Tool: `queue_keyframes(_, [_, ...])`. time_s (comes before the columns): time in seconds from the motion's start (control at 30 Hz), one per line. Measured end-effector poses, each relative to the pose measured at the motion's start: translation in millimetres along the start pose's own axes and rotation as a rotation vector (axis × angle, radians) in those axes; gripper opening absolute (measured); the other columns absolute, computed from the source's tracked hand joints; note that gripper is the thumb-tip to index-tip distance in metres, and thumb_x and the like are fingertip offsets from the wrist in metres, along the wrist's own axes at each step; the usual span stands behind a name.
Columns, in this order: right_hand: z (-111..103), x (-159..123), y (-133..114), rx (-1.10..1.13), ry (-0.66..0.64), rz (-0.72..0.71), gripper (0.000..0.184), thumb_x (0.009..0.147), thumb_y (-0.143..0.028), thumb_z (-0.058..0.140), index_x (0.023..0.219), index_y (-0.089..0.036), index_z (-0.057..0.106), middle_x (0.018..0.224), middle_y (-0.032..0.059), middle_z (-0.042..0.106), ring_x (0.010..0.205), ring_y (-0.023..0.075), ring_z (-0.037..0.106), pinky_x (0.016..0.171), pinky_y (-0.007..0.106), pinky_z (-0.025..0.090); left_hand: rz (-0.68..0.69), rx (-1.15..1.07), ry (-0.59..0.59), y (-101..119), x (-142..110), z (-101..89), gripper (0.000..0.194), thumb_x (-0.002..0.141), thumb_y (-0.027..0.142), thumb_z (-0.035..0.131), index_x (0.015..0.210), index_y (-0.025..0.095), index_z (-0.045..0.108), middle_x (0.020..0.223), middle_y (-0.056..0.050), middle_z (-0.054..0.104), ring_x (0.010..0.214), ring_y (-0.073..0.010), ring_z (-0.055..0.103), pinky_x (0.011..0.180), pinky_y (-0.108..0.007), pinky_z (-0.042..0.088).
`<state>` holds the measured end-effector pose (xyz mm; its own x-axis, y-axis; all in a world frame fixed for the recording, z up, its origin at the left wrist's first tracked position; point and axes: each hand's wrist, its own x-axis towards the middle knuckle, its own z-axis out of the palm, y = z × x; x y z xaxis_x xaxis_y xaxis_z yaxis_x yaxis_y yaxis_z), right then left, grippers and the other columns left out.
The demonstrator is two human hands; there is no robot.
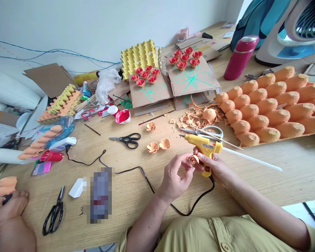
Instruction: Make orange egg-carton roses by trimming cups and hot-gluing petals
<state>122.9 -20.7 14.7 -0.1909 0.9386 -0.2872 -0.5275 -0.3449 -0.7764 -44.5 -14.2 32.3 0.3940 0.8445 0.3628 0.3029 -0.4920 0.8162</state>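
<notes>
Your right hand (216, 167) has its fingers wrapped round the yellow glue gun (199, 141), thumb tip against a small orange rosette (194, 159). Your left hand (174, 175) curls its fingers at the rosette's other side; whether they pinch it, I can't tell. Beyond your left fingers, three open orange flowers (153, 147) lie on the table (265, 189), near black-handled scissors (124, 139).
</notes>
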Motion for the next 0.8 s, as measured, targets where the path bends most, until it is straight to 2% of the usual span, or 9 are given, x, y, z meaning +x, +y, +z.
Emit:
queue_keyframes(0.13, [1.4, -1.9, -1.3, -0.06, -0.026, 0.023, 0.042, 0.077, -0.058, 0.075, 0.079, -0.021, 0.056, 0.05, -0.0058, 0.046, 0.047, 0.0103, 0.04, 0.049, 0.025, 0.032, 0.003, -0.035, -0.032, -2.7, 0.7, -1.5, 0.034, 0.094, 0.019, 0.058, 0.129, 0.021, 0.058, 0.091, -0.005, 0.073, 0.077, -0.0148, 0.068, 0.077, -0.029, 0.058])
queue_keyframes(0.23, [2.5, -2.8, -1.8, -0.088, -0.044, 0.029, 0.045, 0.075, -0.06, 0.076, 0.077, -0.02, 0.056, 0.049, -0.006, 0.046, 0.046, 0.0096, 0.038, 0.048, 0.025, 0.03, 0.021, -0.058, -0.047, -4.8, 2.3, -2.2, 0.027, 0.095, 0.021, 0.059, 0.122, 0.021, 0.063, 0.096, -0.006, 0.074, 0.075, -0.0136, 0.066, 0.074, -0.027, 0.056])
queue_keyframes(0.3, [2.5, -2.6, -1.7, -0.08, -0.053, 0.028, 0.043, 0.075, -0.059, 0.076, 0.079, -0.021, 0.057, 0.05, -0.0065, 0.045, 0.046, 0.0096, 0.038, 0.049, 0.025, 0.031, 0.028, -0.055, -0.039, -5.1, 3.2, -2.9, 0.021, 0.094, 0.021, 0.061, 0.114, 0.021, 0.066, 0.089, -0.004, 0.072, 0.071, -0.0127, 0.063, 0.07, -0.025, 0.055])
queue_keyframes(0.37, [1.7, -1.9, -1.1, -0.075, -0.047, 0.026, 0.041, 0.076, -0.057, 0.076, 0.081, -0.021, 0.057, 0.053, -0.0056, 0.048, 0.048, 0.01, 0.04, 0.049, 0.025, 0.031, 0.024, -0.031, 0.002, -4.7, 3.8, -3.6, 0.015, 0.09, 0.022, 0.066, 0.105, 0.021, 0.067, 0.083, -0.003, 0.067, 0.069, -0.0124, 0.059, 0.069, -0.025, 0.054])
queue_keyframes(0.5, [-2.0, -1.3, 0.3, -0.146, 0.006, -0.022, 0.038, 0.08, -0.056, 0.073, 0.086, -0.02, 0.063, 0.063, -0.0023, 0.053, 0.054, 0.0114, 0.043, 0.051, 0.026, 0.033, -0.015, -0.078, 0.13, -5.1, 4.0, -3.2, 0.011, 0.087, 0.022, 0.068, 0.095, 0.018, 0.063, 0.096, -0.007, 0.065, 0.08, -0.0139, 0.061, 0.074, -0.028, 0.056])
queue_keyframes(0.6, [-6.9, -3.3, 0.8, -0.245, 0.032, -0.103, 0.032, 0.086, -0.054, 0.068, 0.089, -0.022, 0.065, 0.067, -0.0016, 0.05, 0.059, 0.0131, 0.042, 0.054, 0.027, 0.033, -0.084, -0.146, 0.185, -8.8, 4.6, -2.5, 0.01, 0.088, 0.018, 0.064, 0.098, 0.017, 0.06, 0.093, -0.005, 0.066, 0.082, -0.0135, 0.064, 0.077, -0.027, 0.057])
queue_keyframes(0.7, [-12.3, -6.6, 1.1, -0.373, 0.008, -0.186, 0.028, 0.092, -0.051, 0.062, 0.086, -0.023, 0.062, 0.072, 0.0, 0.05, 0.064, 0.0153, 0.043, 0.059, 0.03, 0.035, -0.136, -0.079, 0.236, -14.3, 5.9, -4.3, 0.016, 0.089, 0.018, 0.063, 0.105, 0.017, 0.064, 0.095, -0.006, 0.067, 0.083, -0.0141, 0.065, 0.08, -0.027, 0.058])
queue_keyframes(0.8, [-14.9, -10.1, 0.6, -0.48, 0.001, -0.22, 0.031, 0.092, -0.053, 0.06, 0.082, -0.024, 0.06, 0.073, 0.0012, 0.049, 0.067, 0.0175, 0.046, 0.062, 0.031, 0.039, -0.138, -0.016, 0.31, -19.9, 6.8, -8.2, 0.017, 0.09, 0.019, 0.062, 0.106, 0.018, 0.067, 0.101, -0.007, 0.068, 0.089, -0.0153, 0.066, 0.082, -0.027, 0.058])
